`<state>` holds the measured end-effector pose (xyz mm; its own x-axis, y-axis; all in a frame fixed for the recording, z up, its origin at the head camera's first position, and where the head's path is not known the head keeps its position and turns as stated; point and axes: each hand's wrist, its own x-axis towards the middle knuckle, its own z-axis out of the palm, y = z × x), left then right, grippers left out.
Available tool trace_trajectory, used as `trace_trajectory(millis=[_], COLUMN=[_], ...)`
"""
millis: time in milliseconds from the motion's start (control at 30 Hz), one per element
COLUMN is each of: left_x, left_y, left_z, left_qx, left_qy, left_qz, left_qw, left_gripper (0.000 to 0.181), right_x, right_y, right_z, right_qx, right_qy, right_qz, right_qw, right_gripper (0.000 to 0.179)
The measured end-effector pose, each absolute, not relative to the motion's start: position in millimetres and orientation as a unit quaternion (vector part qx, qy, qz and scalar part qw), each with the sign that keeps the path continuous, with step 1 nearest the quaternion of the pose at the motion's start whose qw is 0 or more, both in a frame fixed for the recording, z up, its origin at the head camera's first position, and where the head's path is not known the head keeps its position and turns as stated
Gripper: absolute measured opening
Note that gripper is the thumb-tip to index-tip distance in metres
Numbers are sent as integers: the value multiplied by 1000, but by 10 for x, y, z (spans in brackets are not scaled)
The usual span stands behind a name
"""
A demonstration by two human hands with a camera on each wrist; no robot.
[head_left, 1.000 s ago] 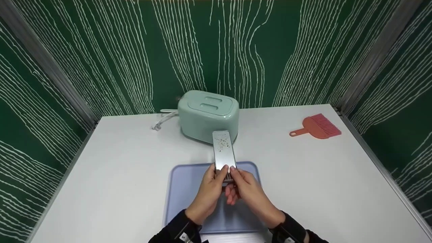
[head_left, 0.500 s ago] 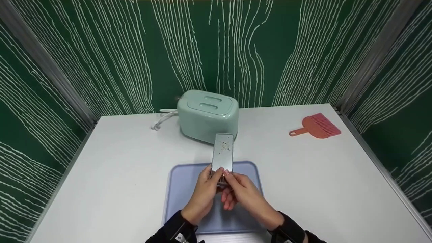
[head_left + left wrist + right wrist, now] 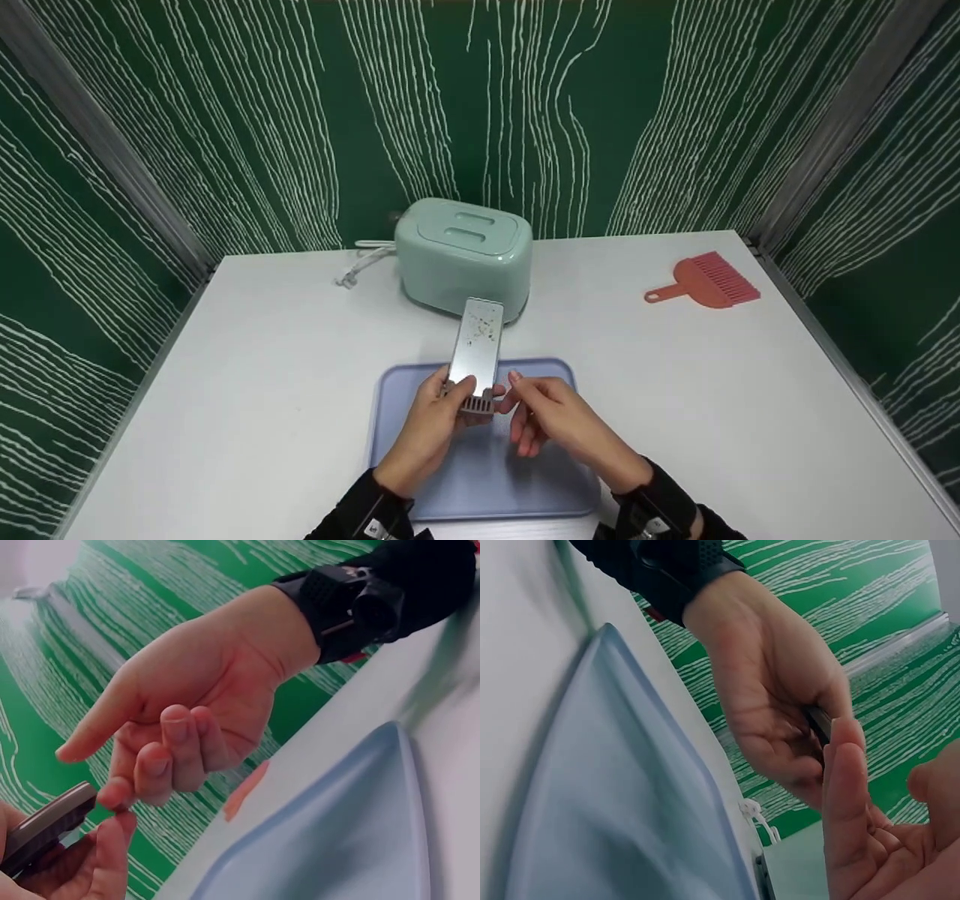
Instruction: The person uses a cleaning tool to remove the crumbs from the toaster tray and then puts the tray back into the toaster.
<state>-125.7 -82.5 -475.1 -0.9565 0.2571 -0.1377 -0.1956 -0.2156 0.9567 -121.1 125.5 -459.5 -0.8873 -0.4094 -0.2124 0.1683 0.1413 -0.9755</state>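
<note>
My left hand (image 3: 429,424) grips a metal crumb tray (image 3: 472,356) by its grey slotted end, thumb on top and fingers beneath. Brown crumbs (image 3: 481,328) lie scattered over its far half. It is held above the blue tray (image 3: 525,491), its far end pointing at the mint green toaster (image 3: 461,259). Just right of the slotted end, my right hand (image 3: 566,424) holds nothing, its fingers loosely bent. In the left wrist view a fingertip of the right hand (image 3: 202,690) is close to the left fingertips; contact is unclear. The crumb tray's dark edge (image 3: 52,821) shows there.
An orange hand brush with pink bristles (image 3: 703,283) lies at the back right of the white table (image 3: 247,390). A white cord with its plug (image 3: 349,280) lies left of the toaster. Green walls with white streaks enclose the back and sides.
My right hand has let go of the crumb tray and moved slightly right. My left hand has shifted left with the crumb tray, which now slants. Toaster, blue tray and brush have stayed put.
</note>
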Motion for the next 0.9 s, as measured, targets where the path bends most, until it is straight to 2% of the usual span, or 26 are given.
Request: trace_trajectory(millis=[267,600,900], left_x=[-1266,-1249,-1205], left_y=[-972,-1100,-1191], left_z=[-4766,-4770,-4788], left_qx=[40,40,37], left_qy=[609,623,620], left_qz=[771,752,751], left_qw=[183,212,224], left_gripper=[46,52,49], right_x=[-1317,-1459,-1697], right_y=[1388,1527,1907], right_z=[-4588,-4613,-4632], right_qx=[-74,-54,14], right_qy=[738,761,748], right_qz=[-638,-626,-653], right_qw=[209,161,119], right_gripper=[60,50,45])
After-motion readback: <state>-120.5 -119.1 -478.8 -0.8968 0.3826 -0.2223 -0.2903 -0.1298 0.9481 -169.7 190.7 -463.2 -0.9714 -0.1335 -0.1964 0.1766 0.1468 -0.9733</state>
